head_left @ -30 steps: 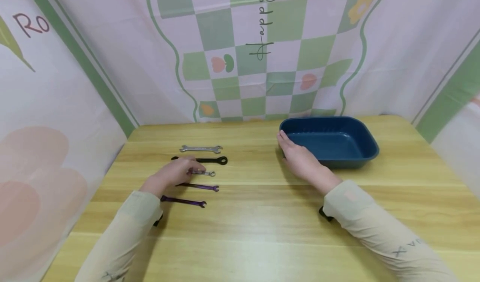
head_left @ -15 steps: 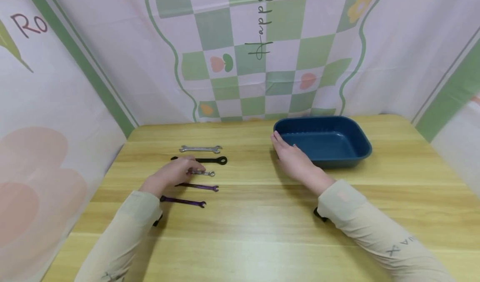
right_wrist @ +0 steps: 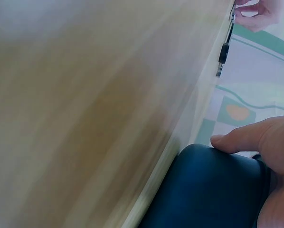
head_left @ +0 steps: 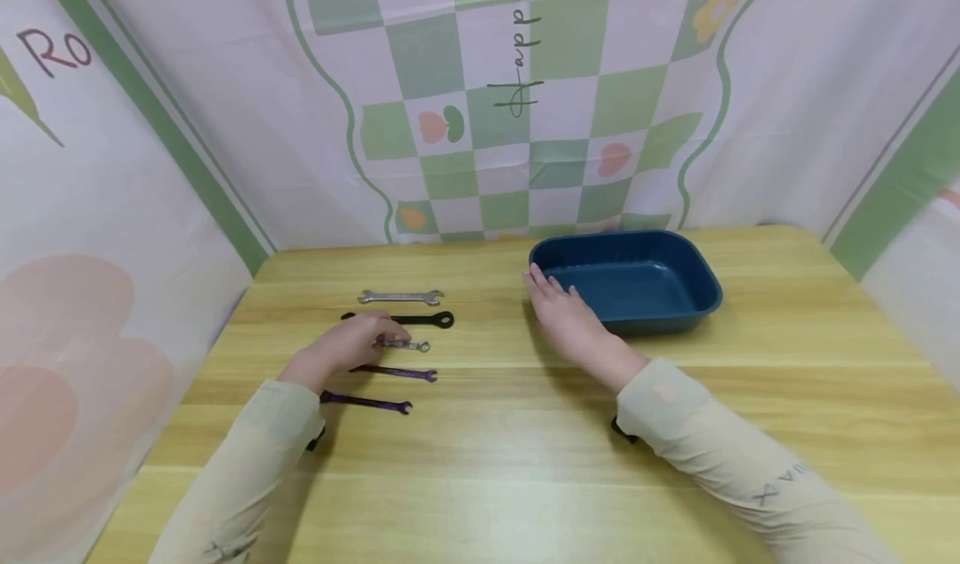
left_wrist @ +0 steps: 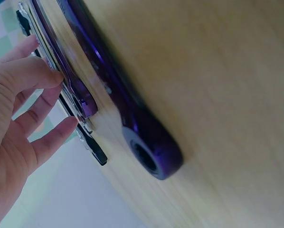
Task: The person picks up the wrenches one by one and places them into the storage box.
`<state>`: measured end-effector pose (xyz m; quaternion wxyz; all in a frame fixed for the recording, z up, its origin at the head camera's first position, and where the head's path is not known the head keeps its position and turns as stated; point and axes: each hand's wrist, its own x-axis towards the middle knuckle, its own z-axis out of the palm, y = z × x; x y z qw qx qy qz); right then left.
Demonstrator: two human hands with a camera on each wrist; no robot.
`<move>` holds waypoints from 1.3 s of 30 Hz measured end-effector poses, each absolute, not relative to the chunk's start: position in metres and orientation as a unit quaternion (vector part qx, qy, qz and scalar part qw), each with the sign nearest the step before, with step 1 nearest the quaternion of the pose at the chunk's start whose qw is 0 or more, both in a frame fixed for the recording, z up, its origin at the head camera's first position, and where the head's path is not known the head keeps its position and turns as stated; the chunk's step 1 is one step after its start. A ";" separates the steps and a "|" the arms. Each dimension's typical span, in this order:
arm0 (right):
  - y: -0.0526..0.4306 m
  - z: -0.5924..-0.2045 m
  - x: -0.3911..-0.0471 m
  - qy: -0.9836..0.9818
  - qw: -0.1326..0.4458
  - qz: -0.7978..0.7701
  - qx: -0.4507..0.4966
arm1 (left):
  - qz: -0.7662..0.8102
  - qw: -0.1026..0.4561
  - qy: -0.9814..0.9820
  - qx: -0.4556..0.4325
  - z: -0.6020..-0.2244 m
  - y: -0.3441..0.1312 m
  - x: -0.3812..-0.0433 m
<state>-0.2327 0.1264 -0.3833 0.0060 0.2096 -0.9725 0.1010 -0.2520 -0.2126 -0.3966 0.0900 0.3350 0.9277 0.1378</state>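
Observation:
My left hand (head_left: 348,346) pinches a small silver combination wrench (head_left: 410,346) lying on the table, its ring end sticking out past the fingertips to the right. In the left wrist view a purple wrench (left_wrist: 80,97) partly covers the silver one. At the back right, my right hand (head_left: 573,326) grips the left side of a blue plastic basin (head_left: 660,326) by its rim. The right wrist view shows one digit stretched along the basin's outer wall (right_wrist: 203,185), while the rest of the hand goes over the rim. Nothing lies inside the basin.
Behind the left hand lie a black ring wrench (head_left: 423,320) and a silver open-ended wrench (head_left: 401,297). Two purple wrenches lie nearer, the closest one (head_left: 367,402) beside the left sleeve. A patterned curtain (head_left: 502,189) hangs along the wooden table's (head_left: 495,464) back edge.
The right hand has drawn the basin steadily to the left across the table. My left hand has stayed at the small silver wrench, and the wrenches have kept their places.

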 end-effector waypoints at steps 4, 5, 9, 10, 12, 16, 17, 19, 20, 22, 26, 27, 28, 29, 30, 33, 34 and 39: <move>0.120 -0.383 -0.231 -0.973 0.004 0.099 0.210 | 0.137 0.090 0.928 0.335 -0.397 -0.213 -0.253; 0.119 -0.383 -0.230 -0.972 0.004 0.100 0.211 | 0.138 0.090 0.927 0.336 -0.397 -0.213 -0.253; 0.116 -0.383 -0.228 -0.973 0.003 0.102 0.209 | 0.137 0.088 0.926 0.341 -0.397 -0.213 -0.253; 0.115 -0.383 -0.228 -0.973 0.003 0.103 0.208 | 0.138 0.087 0.926 0.342 -0.397 -0.213 -0.253; 0.113 -0.384 -0.228 -0.973 0.003 0.105 0.206 | 0.138 0.087 0.925 0.342 -0.398 -0.213 -0.253; 0.109 -0.384 -0.228 -0.972 -0.001 0.115 0.203 | 0.137 0.091 0.928 0.333 -0.398 -0.212 -0.253; 0.108 -0.384 -0.228 -0.972 -0.003 0.118 0.202 | 0.138 0.094 0.929 0.331 -0.398 -0.211 -0.254; 0.106 -0.383 -0.228 -0.972 -0.007 0.122 0.198 | 0.136 0.100 0.931 0.325 -0.397 -0.210 -0.254; 0.105 -0.383 -0.228 -0.973 -0.007 0.123 0.197 | 0.136 0.103 0.931 0.323 -0.397 -0.210 -0.254; 0.104 -0.382 -0.228 -0.973 -0.010 0.125 0.194 | 0.135 0.107 0.931 0.322 -0.397 -0.209 -0.254; 0.103 -0.381 -0.229 -0.973 -0.010 0.125 0.195 | 0.128 0.103 0.930 0.329 -0.397 -0.209 -0.255; 0.102 -0.381 -0.229 -0.973 -0.010 0.125 0.195 | 0.127 0.102 0.930 0.330 -0.397 -0.209 -0.255; 0.103 -0.381 -0.229 -0.973 -0.010 0.125 0.196 | 0.127 0.101 0.930 0.331 -0.398 -0.209 -0.256; 0.102 -0.381 -0.229 -0.973 -0.010 0.126 0.196 | 0.127 0.101 0.929 0.332 -0.398 -0.209 -0.256; 0.103 -0.380 -0.229 -0.972 -0.009 0.127 0.197 | 0.128 0.102 0.929 0.332 -0.398 -0.209 -0.256; 0.103 -0.380 -0.229 -0.972 -0.011 0.129 0.197 | 0.130 0.107 0.930 0.326 -0.398 -0.208 -0.256; 0.103 -0.380 -0.229 -0.972 -0.012 0.129 0.197 | 0.131 0.109 0.930 0.326 -0.398 -0.208 -0.256; 0.103 -0.379 -0.229 -0.972 -0.015 0.130 0.198 | 0.135 0.118 0.930 0.321 -0.398 -0.208 -0.257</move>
